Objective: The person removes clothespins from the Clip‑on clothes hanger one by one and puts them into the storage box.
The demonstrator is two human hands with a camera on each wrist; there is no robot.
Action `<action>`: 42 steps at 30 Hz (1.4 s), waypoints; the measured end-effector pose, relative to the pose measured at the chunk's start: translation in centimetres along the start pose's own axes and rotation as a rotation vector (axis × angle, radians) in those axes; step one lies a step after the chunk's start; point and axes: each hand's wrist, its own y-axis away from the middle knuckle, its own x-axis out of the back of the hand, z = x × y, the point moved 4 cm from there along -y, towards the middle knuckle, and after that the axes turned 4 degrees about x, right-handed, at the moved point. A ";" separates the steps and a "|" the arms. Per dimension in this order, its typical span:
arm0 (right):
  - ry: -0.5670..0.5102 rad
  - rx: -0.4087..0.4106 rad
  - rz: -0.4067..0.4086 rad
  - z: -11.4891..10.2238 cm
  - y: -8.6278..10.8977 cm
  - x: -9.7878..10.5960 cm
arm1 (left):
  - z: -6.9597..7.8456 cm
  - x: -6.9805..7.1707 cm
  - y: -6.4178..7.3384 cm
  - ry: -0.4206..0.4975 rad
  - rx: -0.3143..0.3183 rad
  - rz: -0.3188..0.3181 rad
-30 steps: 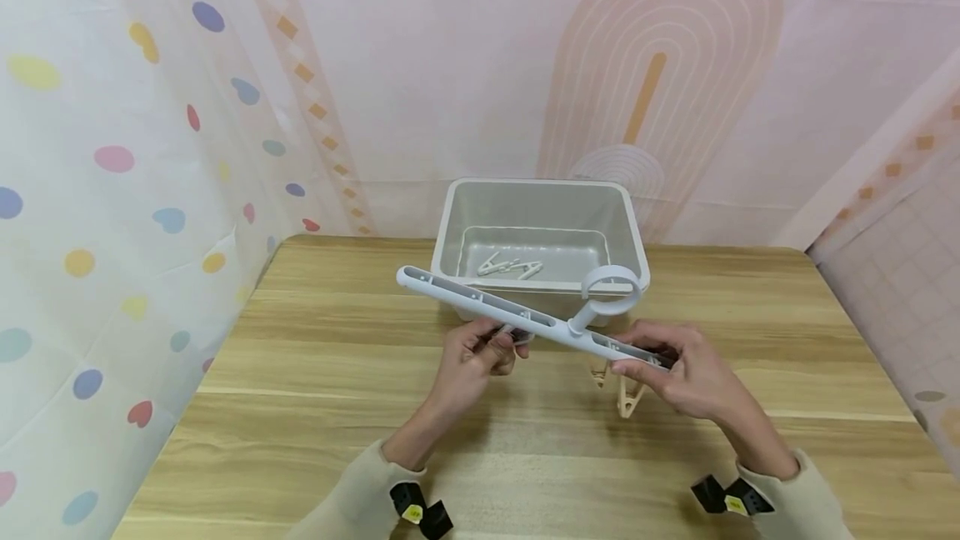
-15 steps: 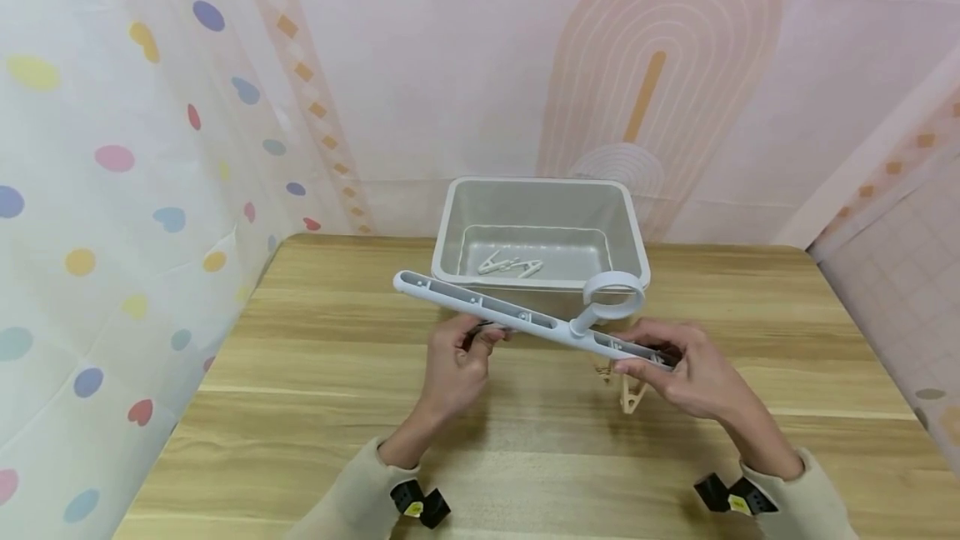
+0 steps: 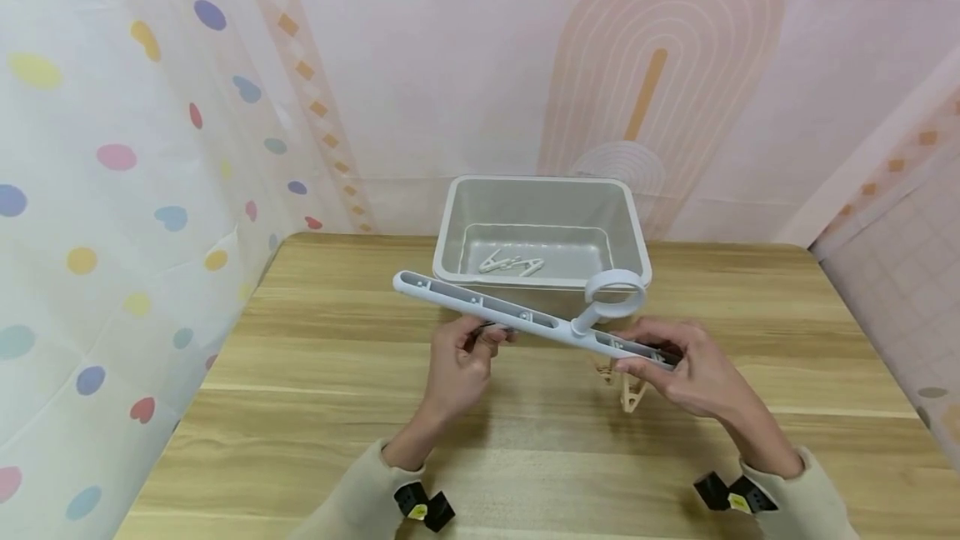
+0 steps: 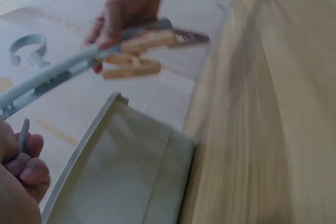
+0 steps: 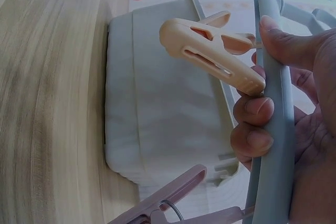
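A pale blue-grey clip hanger (image 3: 495, 307), a long slotted bar with a ring-shaped hook (image 3: 615, 294), is held above the table. My right hand (image 3: 690, 369) grips its right end, thumb on one side and fingers curled round the other. Below the bar's left half, my left hand (image 3: 459, 365) pinches a grey clip (image 4: 23, 136), mostly hidden by the fingers and bar. From the bar hangs a peach clip (image 5: 210, 59) close to my right fingers. A dusky pink clip (image 5: 173, 198) hangs farther toward the right end.
Behind the hanger, a light grey plastic bin (image 3: 540, 277) stands at the table's back edge, with white clips (image 3: 512, 262) lying on its floor. The wood-grain table (image 3: 322, 407) meets a patterned cloth backdrop (image 3: 450, 65) at the back and left.
My left hand has shifted a little left under the bar, its fingers now more hidden behind it. The hanger's left end has dipped slightly. My right hand keeps its grip.
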 end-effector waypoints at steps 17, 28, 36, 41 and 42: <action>0.125 0.029 0.018 -0.2 0.2 1.3 | -0.2 1.2 -0.4 -0.065 0.058 -0.149; 0.152 0.024 -0.028 0.2 0.6 1.7 | -0.2 2.5 -0.4 -0.319 0.004 -0.240; 0.144 0.037 -0.010 0.0 0.7 1.7 | 0.4 3.1 -0.8 -0.433 -0.274 -0.218; 0.146 0.025 0.005 0.0 0.9 1.9 | 0.2 3.6 -0.9 -0.421 -0.270 -0.249; 0.143 0.020 0.003 -0.1 0.9 2.0 | 0.2 3.8 -1.0 -0.419 -0.248 -0.250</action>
